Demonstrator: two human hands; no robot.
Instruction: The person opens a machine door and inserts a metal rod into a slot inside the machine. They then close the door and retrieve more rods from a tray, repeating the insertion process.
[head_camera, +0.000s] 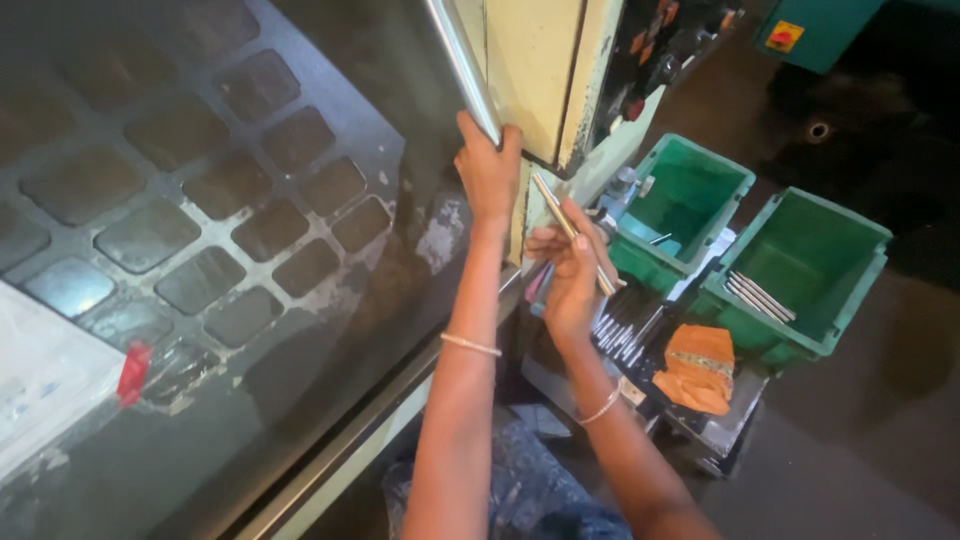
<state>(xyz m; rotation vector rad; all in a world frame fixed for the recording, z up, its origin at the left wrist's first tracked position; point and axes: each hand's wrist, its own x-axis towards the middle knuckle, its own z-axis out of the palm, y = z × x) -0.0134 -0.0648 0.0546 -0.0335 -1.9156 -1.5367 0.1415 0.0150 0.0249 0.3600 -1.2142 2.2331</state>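
Gripping door handle — left hand; right hand holding metal rod.

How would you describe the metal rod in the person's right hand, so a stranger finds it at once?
Start at the two green bins on the right. Left of them, the right hand holds one thin metal rod slanted upward. Unlike the rods lying in the bin, it is lifted.

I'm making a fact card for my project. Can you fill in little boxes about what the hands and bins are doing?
Left hand: grips the door handle bar
Right hand: holds a thin metal rod
Green bins: two; near bin shows one small piece, far bin holds several rods
Orange cloth: lies beside loose rods
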